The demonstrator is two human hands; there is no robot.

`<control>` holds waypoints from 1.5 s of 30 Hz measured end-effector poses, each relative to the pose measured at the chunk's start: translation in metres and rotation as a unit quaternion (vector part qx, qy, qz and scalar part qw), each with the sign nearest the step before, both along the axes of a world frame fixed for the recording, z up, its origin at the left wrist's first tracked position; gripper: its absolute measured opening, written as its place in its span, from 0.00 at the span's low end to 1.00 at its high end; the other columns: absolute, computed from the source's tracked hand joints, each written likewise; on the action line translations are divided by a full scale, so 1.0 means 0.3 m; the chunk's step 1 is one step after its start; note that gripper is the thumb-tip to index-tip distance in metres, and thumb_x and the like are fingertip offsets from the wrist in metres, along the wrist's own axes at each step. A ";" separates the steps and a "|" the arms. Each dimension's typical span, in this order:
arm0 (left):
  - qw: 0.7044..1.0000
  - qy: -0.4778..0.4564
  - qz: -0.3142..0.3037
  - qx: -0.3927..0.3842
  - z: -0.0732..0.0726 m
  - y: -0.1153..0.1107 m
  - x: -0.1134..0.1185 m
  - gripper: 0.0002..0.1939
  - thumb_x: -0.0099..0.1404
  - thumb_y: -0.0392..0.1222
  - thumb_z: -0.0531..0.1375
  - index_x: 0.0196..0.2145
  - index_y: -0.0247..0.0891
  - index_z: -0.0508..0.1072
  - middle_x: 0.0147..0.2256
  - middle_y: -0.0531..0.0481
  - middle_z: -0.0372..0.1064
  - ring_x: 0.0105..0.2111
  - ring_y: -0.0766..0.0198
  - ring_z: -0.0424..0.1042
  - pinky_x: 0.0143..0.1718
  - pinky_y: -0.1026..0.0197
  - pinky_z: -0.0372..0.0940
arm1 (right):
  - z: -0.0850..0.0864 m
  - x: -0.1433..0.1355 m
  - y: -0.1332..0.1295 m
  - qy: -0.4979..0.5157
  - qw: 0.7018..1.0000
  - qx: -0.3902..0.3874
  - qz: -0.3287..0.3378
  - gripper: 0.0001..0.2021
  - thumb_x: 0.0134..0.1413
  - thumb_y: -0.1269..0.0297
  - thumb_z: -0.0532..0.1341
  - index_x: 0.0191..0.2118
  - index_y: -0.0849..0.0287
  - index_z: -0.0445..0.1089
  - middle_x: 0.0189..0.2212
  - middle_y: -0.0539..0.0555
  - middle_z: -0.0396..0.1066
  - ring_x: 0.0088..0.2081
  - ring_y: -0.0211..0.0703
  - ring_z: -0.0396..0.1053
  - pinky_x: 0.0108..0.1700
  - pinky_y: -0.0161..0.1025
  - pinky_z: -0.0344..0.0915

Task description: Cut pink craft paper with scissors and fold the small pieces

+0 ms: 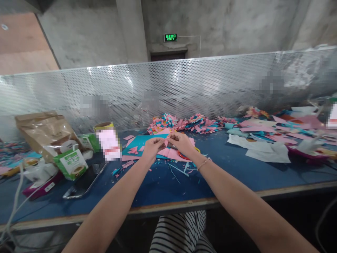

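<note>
My left hand (pixel 154 146) and my right hand (pixel 181 142) meet over the middle of the table, both closed in a pinch. Between their fingertips is a small piece of pink paper (pixel 166 141). Below them lie a teal sheet (pixel 135 143) and pink paper sheets (pixel 171 154). Scissors with red and yellow handles (pixel 181 155) rest on the sheets beside my right hand, partly hidden by it. Small folded pink pieces (pixel 133 150) lie left of my left hand. A bracelet (pixel 204 163) circles my right wrist.
Pink, teal and orange paper flowers (pixel 196 123) are heaped against a perforated metal screen (pixel 210 80). At left stand a brown paper bag (pixel 44 135), a green-and-white box (pixel 71 163) and a phone (pixel 85 181). Loose paper and white tissue (pixel 268 153) cover the right. Scraps (pixel 179 170) litter the front.
</note>
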State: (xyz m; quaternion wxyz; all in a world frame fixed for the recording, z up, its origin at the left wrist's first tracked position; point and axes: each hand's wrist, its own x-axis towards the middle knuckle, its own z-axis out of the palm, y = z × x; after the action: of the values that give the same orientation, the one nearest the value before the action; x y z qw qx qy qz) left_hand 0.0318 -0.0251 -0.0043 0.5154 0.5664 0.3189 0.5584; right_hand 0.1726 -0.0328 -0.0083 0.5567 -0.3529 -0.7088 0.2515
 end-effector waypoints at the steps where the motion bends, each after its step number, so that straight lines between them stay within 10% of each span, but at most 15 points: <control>1: 1.000 -0.002 -0.005 -0.005 0.001 0.000 -0.001 0.11 0.41 0.43 0.65 0.21 0.33 0.70 0.19 0.53 0.65 0.22 0.71 0.64 0.31 0.62 0.62 | 0.000 0.001 0.001 -0.006 1.000 0.003 -0.001 0.07 0.46 0.63 0.54 0.27 0.60 0.66 0.22 0.49 0.67 0.25 0.36 0.64 0.29 0.34 0.62; 11: 0.998 -0.032 -0.026 -0.050 0.024 -0.014 -0.004 0.10 0.41 0.42 0.64 0.20 0.32 0.70 0.18 0.50 0.66 0.21 0.67 0.67 0.29 0.61 0.64 | 0.010 0.014 -0.007 -0.104 0.990 0.069 -0.070 0.10 0.49 0.61 0.52 0.28 0.59 0.66 0.21 0.49 0.66 0.24 0.35 0.62 0.28 0.33 0.57; 26: 0.977 0.194 0.000 0.084 0.018 0.001 -0.019 0.01 0.43 0.33 0.56 0.18 0.33 0.68 0.16 0.53 0.65 0.19 0.70 0.65 0.25 0.65 0.62 | 0.000 0.002 0.002 -0.022 0.998 0.042 -0.028 0.10 0.45 0.63 0.55 0.34 0.61 0.66 0.25 0.51 0.66 0.28 0.37 0.63 0.30 0.35 0.60; 45: 0.997 0.020 -0.050 -0.052 0.026 -0.016 -0.019 0.05 0.41 0.34 0.61 0.18 0.33 0.67 0.17 0.53 0.65 0.20 0.71 0.64 0.27 0.64 0.59 | 0.013 0.044 -0.017 -0.075 0.988 0.137 0.020 0.06 0.45 0.63 0.58 0.31 0.57 0.69 0.35 0.54 0.67 0.39 0.39 0.65 0.38 0.39 0.65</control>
State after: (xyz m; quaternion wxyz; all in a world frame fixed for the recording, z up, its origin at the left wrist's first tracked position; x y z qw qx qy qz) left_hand 0.0262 -0.0300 0.0034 0.5655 0.5650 0.3288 0.5029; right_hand 0.1857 -0.0380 -0.0045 0.5399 -0.2769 -0.7832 0.1360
